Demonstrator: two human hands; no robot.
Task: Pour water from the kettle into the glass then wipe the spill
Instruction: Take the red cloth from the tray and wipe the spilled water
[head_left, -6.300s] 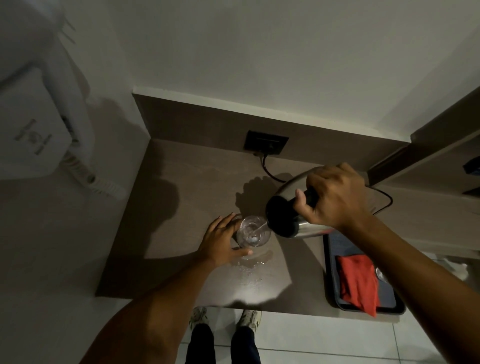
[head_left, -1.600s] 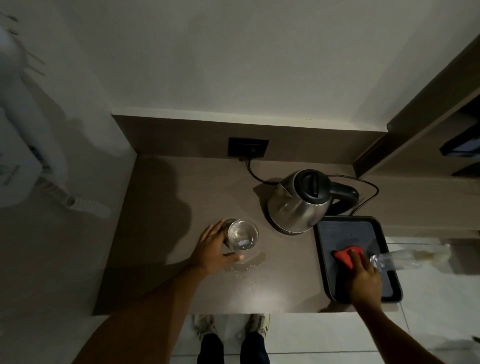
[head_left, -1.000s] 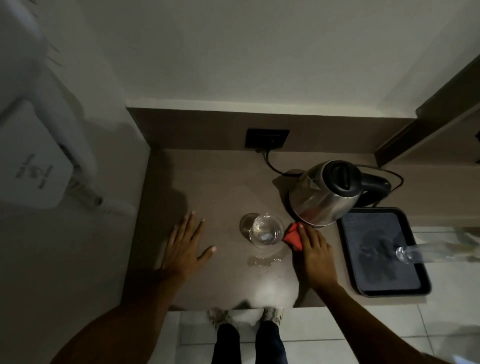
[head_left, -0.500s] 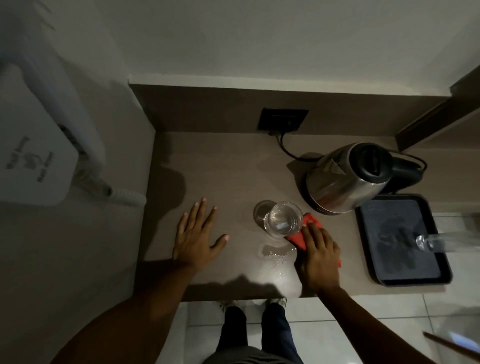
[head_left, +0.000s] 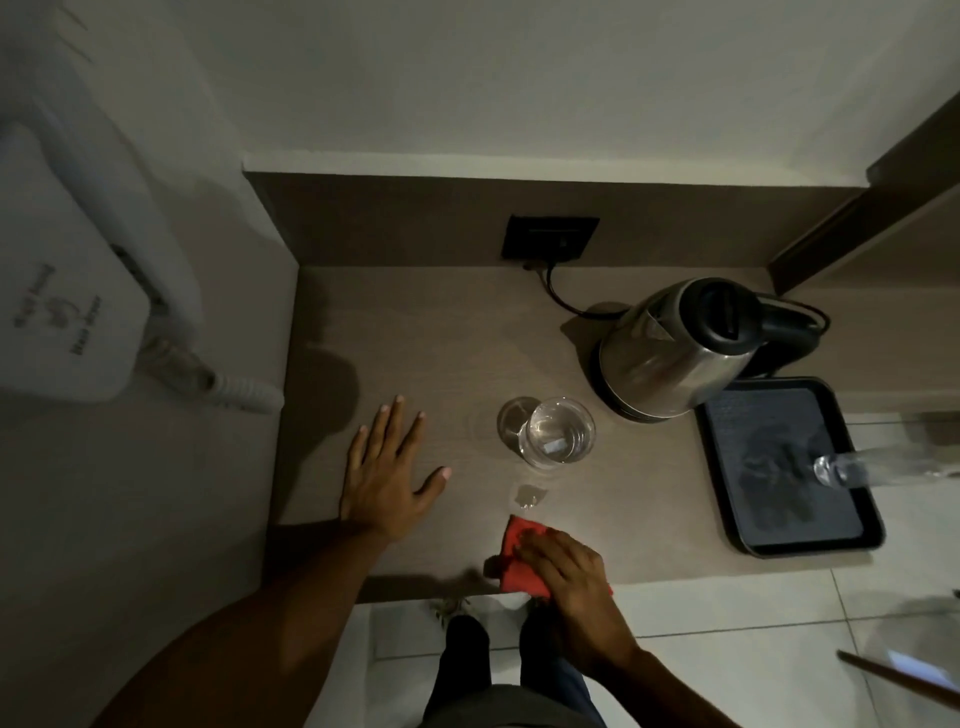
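Two hands lie on the brown counter (head_left: 426, 332): the right hand (head_left: 563, 566) presses down on a red cloth (head_left: 511, 558) at the counter's near edge, fingers curled over it, while the left hand (head_left: 387, 478) rests flat and released, fingers spread, holding nothing. Just beyond the cloth sits a small puddle of water (head_left: 529, 495), and past that the glass (head_left: 556, 431) stands upright with water in it. Farther right, the steel kettle (head_left: 675, 353) stands on its base beside a dark tray (head_left: 769, 545).

The left hand (head_left: 387, 480) lies flat at nine o'clock, fingers (head_left: 395, 421) spread, while the right hand (head_left: 563, 569) presses palm-down at six o'clock.
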